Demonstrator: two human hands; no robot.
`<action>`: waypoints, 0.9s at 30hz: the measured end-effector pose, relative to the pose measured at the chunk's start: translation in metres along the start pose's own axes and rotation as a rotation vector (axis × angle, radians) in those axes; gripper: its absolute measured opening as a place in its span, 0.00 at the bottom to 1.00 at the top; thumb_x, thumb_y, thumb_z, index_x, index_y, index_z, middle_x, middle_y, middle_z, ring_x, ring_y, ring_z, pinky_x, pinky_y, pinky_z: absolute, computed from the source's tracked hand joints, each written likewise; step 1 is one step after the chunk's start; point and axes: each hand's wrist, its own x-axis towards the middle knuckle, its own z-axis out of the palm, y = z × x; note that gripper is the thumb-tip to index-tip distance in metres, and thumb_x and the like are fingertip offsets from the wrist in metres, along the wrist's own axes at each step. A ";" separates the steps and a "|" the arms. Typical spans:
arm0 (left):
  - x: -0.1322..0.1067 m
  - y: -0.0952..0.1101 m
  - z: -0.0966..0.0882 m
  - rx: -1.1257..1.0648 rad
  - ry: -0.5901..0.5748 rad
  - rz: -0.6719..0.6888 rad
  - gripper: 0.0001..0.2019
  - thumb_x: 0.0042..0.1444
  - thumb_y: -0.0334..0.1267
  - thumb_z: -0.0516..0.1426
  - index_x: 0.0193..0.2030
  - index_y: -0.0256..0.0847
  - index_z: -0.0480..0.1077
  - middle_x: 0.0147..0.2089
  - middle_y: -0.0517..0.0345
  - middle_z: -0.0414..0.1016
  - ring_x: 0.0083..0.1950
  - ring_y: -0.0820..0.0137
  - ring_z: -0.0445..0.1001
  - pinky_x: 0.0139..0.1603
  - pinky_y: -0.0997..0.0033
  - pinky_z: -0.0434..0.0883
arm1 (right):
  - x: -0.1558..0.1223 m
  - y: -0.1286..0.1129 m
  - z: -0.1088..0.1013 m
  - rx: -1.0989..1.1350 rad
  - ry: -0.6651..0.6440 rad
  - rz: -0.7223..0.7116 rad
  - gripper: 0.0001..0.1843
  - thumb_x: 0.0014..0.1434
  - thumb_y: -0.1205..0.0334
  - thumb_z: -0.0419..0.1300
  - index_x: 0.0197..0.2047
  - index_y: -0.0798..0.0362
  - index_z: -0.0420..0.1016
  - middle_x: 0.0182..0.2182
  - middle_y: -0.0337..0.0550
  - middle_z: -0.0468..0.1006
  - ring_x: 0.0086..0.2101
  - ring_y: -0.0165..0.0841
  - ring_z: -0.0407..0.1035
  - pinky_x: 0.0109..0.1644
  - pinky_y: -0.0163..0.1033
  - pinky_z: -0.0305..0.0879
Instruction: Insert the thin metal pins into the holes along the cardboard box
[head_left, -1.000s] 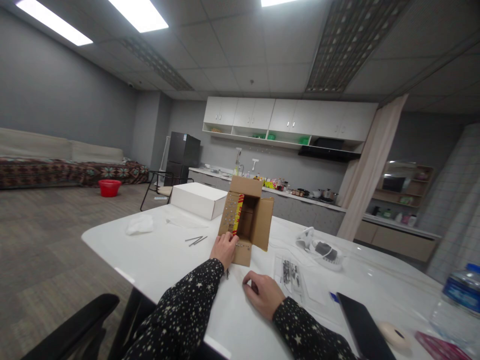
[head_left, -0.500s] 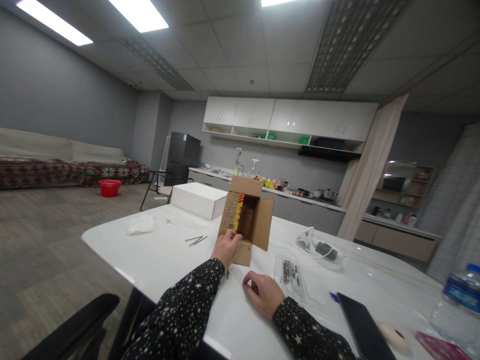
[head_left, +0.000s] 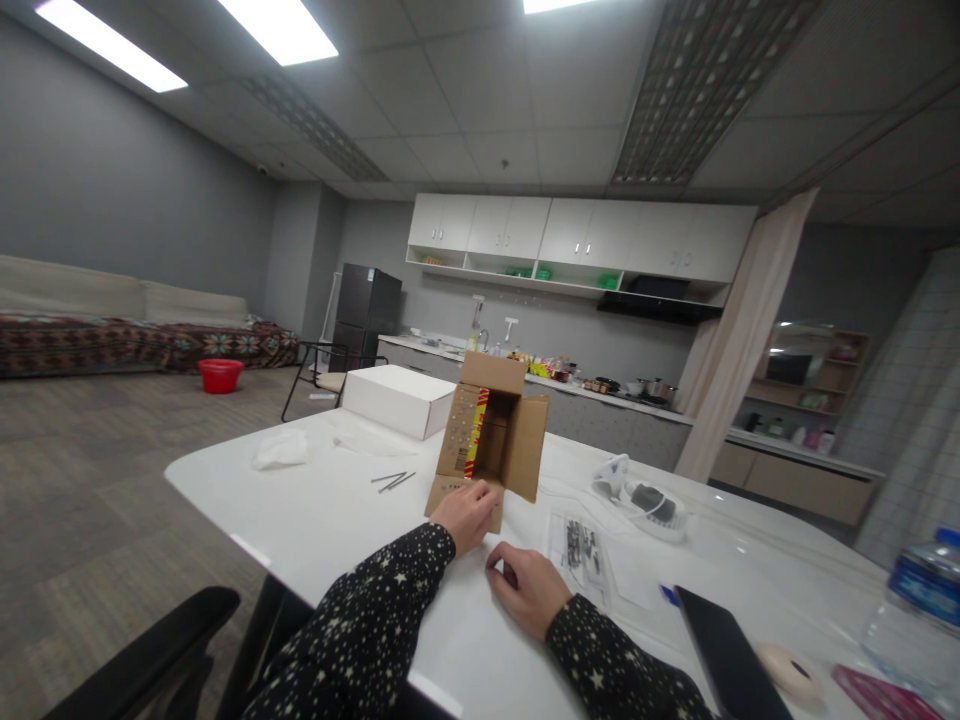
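An open cardboard box (head_left: 456,440) stands on the white table with its mouth toward me and its flaps spread. Small shiny pieces dot its left flap, beside a red and yellow strip (head_left: 476,435). Over the lower flap, my left hand (head_left: 469,515) bends its fingers down, tips close together; whatever they pinch, if anything, is hidden. My right hand (head_left: 529,590) rests on the table nearer to me, fingers loosely curled in, with nothing visible in them. To its right lies a clear plastic tray (head_left: 589,555) with small dark metal pieces.
A white box (head_left: 397,400) sits behind and left of the cardboard one. Several thin grey rods (head_left: 394,482) and a crumpled tissue (head_left: 281,450) lie at left. Rightward are a white corded device (head_left: 645,500), a black phone (head_left: 727,650) and a water bottle (head_left: 919,610).
My left hand has moved down and slightly right, from the lower part of the strip to the lower flap, uncovering the strip's end. My right hand has stayed put.
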 end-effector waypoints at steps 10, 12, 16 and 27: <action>0.001 0.001 0.001 0.014 -0.003 -0.009 0.10 0.58 0.30 0.48 0.44 0.42 0.66 0.43 0.54 0.67 0.40 0.70 0.70 0.44 0.69 0.67 | 0.000 0.002 0.002 -0.005 0.001 0.005 0.09 0.57 0.63 0.51 0.38 0.51 0.72 0.21 0.35 0.71 0.24 0.28 0.63 0.30 0.31 0.51; 0.000 0.002 0.001 0.014 -0.005 -0.011 0.09 0.57 0.31 0.49 0.42 0.42 0.66 0.43 0.54 0.67 0.40 0.69 0.70 0.44 0.69 0.67 | 0.000 0.001 0.001 -0.009 -0.003 0.006 0.09 0.57 0.63 0.51 0.38 0.51 0.72 0.21 0.35 0.72 0.24 0.28 0.64 0.30 0.31 0.52; -0.001 0.006 -0.001 -0.007 0.000 0.031 0.08 0.55 0.30 0.49 0.40 0.41 0.66 0.41 0.55 0.67 0.40 0.70 0.69 0.44 0.69 0.67 | 0.000 0.000 0.001 -0.007 -0.002 0.009 0.09 0.57 0.63 0.51 0.37 0.51 0.72 0.21 0.35 0.71 0.24 0.28 0.64 0.30 0.31 0.52; -0.004 0.008 0.003 -0.050 -0.207 0.071 0.09 0.52 0.31 0.52 0.39 0.45 0.69 0.40 0.57 0.70 0.37 0.69 0.72 0.36 0.72 0.69 | 0.001 0.002 0.001 0.008 0.014 -0.004 0.09 0.56 0.63 0.51 0.37 0.51 0.71 0.22 0.36 0.72 0.25 0.29 0.64 0.31 0.31 0.51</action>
